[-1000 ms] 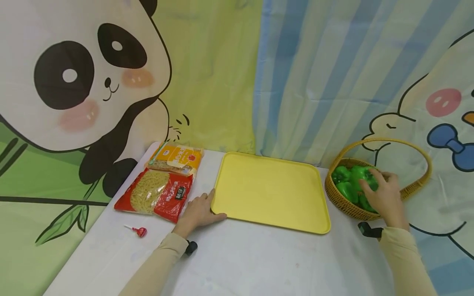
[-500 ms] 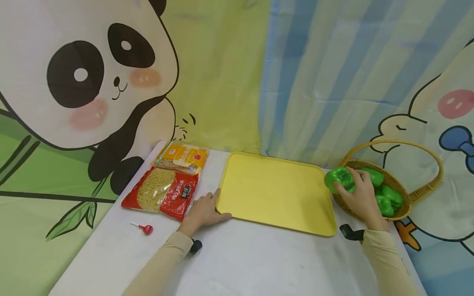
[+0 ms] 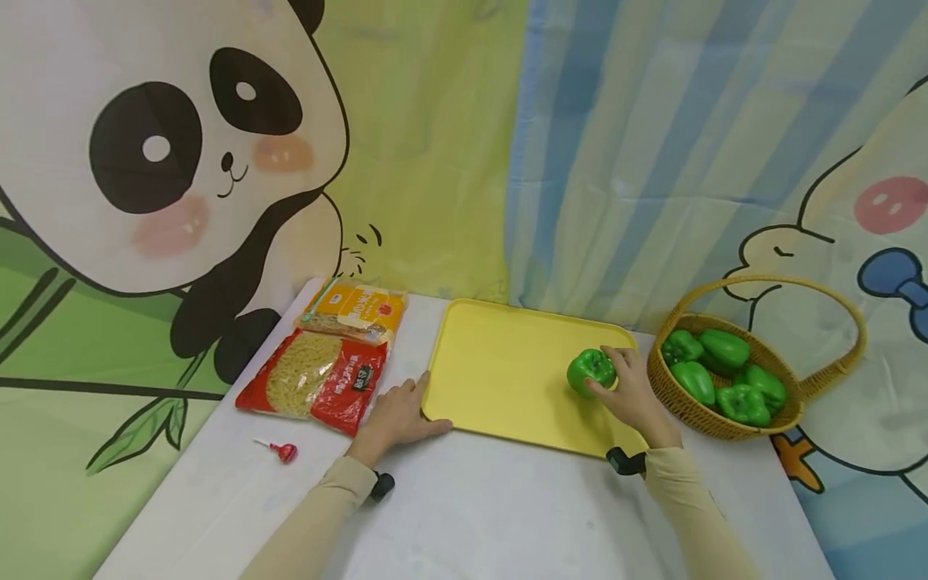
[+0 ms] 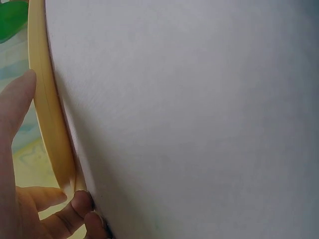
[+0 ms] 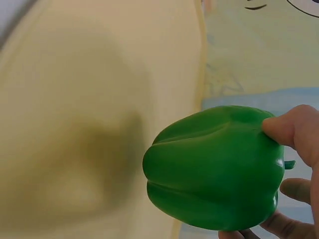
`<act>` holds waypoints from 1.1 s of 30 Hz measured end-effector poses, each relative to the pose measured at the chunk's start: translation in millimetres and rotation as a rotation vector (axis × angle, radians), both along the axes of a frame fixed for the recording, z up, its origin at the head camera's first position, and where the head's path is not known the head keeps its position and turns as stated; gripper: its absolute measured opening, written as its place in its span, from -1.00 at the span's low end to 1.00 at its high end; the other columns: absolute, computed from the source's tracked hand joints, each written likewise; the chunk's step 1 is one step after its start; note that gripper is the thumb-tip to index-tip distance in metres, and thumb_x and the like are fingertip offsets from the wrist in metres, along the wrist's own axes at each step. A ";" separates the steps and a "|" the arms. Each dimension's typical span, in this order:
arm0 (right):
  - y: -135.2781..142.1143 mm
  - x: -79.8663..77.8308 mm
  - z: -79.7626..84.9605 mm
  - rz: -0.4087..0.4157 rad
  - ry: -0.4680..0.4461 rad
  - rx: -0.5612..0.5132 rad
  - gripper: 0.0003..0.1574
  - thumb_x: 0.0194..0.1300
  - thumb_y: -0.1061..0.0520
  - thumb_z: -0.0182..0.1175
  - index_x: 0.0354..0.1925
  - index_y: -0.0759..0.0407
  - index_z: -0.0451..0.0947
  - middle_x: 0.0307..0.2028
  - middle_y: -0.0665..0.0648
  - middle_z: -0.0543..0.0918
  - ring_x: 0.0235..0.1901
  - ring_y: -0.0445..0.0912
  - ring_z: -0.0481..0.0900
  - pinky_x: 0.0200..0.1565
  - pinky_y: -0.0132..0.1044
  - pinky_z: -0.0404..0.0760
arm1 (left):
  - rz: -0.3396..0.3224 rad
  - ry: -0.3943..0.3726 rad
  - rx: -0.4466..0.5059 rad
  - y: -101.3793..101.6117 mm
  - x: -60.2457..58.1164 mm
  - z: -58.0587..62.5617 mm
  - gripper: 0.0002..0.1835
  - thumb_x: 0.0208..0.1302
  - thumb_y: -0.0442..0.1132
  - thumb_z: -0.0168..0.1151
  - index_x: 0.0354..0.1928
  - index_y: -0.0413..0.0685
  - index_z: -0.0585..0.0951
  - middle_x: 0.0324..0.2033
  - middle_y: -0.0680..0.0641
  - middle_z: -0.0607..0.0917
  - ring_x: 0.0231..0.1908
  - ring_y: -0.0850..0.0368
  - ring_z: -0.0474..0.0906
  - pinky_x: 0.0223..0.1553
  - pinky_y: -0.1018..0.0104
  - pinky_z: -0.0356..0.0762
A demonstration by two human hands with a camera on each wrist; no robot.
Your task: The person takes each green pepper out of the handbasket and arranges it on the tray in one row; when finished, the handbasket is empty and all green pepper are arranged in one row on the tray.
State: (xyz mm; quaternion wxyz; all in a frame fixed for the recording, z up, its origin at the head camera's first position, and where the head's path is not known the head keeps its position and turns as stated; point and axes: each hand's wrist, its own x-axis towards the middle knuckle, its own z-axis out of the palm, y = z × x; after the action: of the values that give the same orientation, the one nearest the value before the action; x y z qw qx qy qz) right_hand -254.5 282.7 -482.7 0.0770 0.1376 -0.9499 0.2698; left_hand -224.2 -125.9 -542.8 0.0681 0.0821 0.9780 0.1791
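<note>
My right hand (image 3: 629,395) grips a green bell pepper (image 3: 590,371) over the right half of the yellow tray (image 3: 500,366). In the right wrist view, thumb and fingers hold the stem end of the pepper (image 5: 219,169), and a shadow lies on the tray (image 5: 169,50). My left hand (image 3: 397,415) holds the tray's near left corner, thumb along the front edge and fingers at the side. The left wrist view has the thumb against the tray rim (image 4: 44,99), with fingertips curled at the corner. Several more green bell peppers (image 3: 725,350) lie in a wicker basket (image 3: 674,403).
The basket has a tall arched handle (image 3: 848,354) and stands right of the tray. On the left lie a red pasta bag (image 3: 312,379), an orange-and-yellow food packet (image 3: 355,310) and a red lollipop (image 3: 285,453). A printed curtain (image 3: 420,145) rises behind the table.
My right hand has taken a bell pepper out of the basket and carried it left over the tray. The left hand stays at the tray's corner.
</note>
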 end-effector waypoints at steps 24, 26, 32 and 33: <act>-40.1 -22.1 -21.2 0.130 -0.098 -0.123 -0.16 0.34 -0.10 0.31 0.40 0.30 0.32 0.23 0.34 0.43 0.15 0.23 0.53 0.13 0.16 0.61 | 0.000 0.012 -0.017 -0.5 0.6 -0.9 0.24 0.00 0.55 0.27 0.55 -0.11 0.17 0.14 -0.25 0.60 0.00 -0.16 0.60 0.09 -0.12 0.55; -42.5 -23.9 -23.0 0.150 -0.096 -0.147 -0.17 0.35 -0.09 0.31 0.40 0.30 0.32 0.23 0.33 0.43 0.15 0.22 0.53 0.13 0.16 0.62 | -0.004 0.009 -0.016 0.1 0.9 0.0 0.24 0.00 0.55 0.27 0.56 -0.10 0.17 0.16 -0.26 0.59 0.02 -0.18 0.60 0.09 -0.13 0.55; -57.5 -32.4 -27.0 0.199 -0.143 -0.222 -0.18 0.36 -0.03 0.30 0.41 0.30 0.29 0.24 0.33 0.41 0.21 0.23 0.49 0.20 0.17 0.58 | -0.003 0.000 -0.016 1.5 0.4 1.0 0.24 0.00 0.56 0.26 0.56 -0.09 0.15 0.18 -0.26 0.59 0.05 -0.19 0.59 0.11 -0.13 0.54; -61.0 -33.9 -27.1 0.204 -0.156 -0.230 -0.18 0.36 -0.03 0.30 0.42 0.29 0.29 0.25 0.33 0.40 0.22 0.24 0.48 0.21 0.17 0.57 | -0.001 -0.002 -0.015 1.5 0.3 1.0 0.24 0.00 0.55 0.26 0.56 -0.08 0.15 0.17 -0.26 0.59 0.05 -0.19 0.59 0.12 -0.13 0.53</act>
State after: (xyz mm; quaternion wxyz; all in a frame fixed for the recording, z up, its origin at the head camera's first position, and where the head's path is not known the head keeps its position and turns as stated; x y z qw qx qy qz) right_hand -288.4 221.7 -509.7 -0.0094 0.2022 -0.8970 0.3929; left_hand -223.9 -124.4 -541.8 0.0697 0.0819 0.9793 0.1717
